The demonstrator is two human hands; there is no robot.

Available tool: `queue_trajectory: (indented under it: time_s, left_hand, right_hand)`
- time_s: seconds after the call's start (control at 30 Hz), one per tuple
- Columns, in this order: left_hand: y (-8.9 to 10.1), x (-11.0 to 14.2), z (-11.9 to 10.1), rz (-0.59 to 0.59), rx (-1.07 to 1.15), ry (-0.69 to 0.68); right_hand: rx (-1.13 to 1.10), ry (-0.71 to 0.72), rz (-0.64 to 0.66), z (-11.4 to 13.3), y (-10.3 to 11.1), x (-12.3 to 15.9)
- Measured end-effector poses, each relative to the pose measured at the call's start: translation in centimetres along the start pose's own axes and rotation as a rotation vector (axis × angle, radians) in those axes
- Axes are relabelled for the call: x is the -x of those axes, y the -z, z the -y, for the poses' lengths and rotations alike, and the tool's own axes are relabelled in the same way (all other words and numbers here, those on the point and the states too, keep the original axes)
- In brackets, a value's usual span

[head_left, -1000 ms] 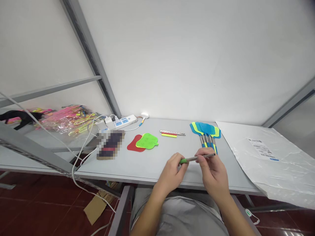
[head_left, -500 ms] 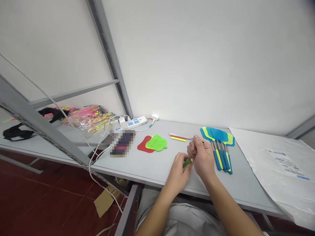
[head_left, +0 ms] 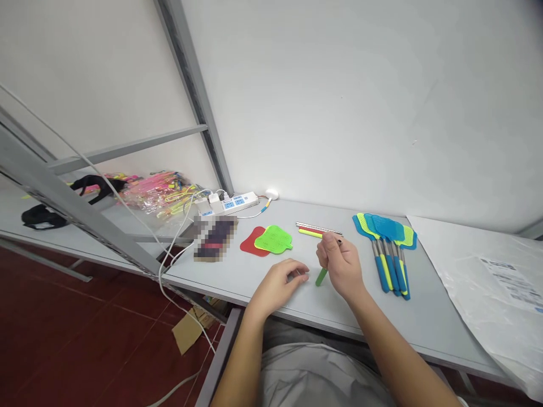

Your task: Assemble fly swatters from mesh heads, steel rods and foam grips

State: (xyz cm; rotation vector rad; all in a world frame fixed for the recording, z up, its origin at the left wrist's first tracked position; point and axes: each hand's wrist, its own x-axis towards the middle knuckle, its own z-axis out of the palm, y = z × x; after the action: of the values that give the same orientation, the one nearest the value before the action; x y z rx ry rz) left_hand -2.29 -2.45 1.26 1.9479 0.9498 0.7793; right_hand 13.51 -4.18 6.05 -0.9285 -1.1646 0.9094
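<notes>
My right hand (head_left: 339,262) is closed around a metal rod with a green grip (head_left: 321,277); the green end sticks out below the fist, just above the grey table (head_left: 237,277). My left hand (head_left: 280,282) hovers a little left of it, fingers loosely curled and holding nothing. A green swatter head (head_left: 274,238) lies on a red swatter head (head_left: 248,245) further back. Beyond my right hand lie loose handle rods (head_left: 316,230), red, yellow and metal.
Several finished blue and yellow fly swatters (head_left: 388,249) lie fanned at the right. A white plastic bag (head_left: 487,277) covers the table's right end. A power strip (head_left: 231,202), a blurred box (head_left: 214,237), cables and packets of colourful parts (head_left: 156,189) sit at the left.
My left hand has let go of the green grip and moved left. My right hand turned the rod from lying across to pointing down. The view has swung left.
</notes>
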Motion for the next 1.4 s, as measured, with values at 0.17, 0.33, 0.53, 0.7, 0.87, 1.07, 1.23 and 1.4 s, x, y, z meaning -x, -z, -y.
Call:
queue_trajectory:
  time_s: [0.17,0.33,0.53,0.7,0.87,1.07,1.23,1.4]
  left_hand:
    - [-0.6,-0.2,0.1,0.005,0.003,0.009]
    - [-0.7,-0.2,0.3,0.027,-0.007,0.018]
    - [-0.8,-0.2,-0.1,0.061,-0.023,0.017]
    - [-0.8,-0.2,-0.3,0.071,-0.035,0.025]
    - [-0.8,-0.1,-0.4,0.064,-0.047,0.027]
    - [-0.8,0.1,-0.2,0.052,-0.037,0.039]
    - [-0.8,0.0,-0.2,0.061,-0.028,0.040]
    - [-0.9,0.0,0.1,0.063,-0.018,0.045]
  right_hand:
    - [0.051,-0.006,0.021,-0.8,-0.2,0.4]
    - [0.065,-0.025,0.001,-1.4,0.3,0.7]
    - [0.152,-0.006,0.059,-1.7,0.3,1.3]
    - [0.132,-0.011,0.053,-2.2,0.1,1.4]
    - [0.132,-0.020,0.056,-2.7,0.4,1.3]
    - [0.113,-0.026,0.052,-3.1,0.5,1.5]
    - [0.101,-0.036,0.061,-3.4,0.4,1.5]
    - [0.095,-0.033,0.059,-3.4,0.3,1.5]
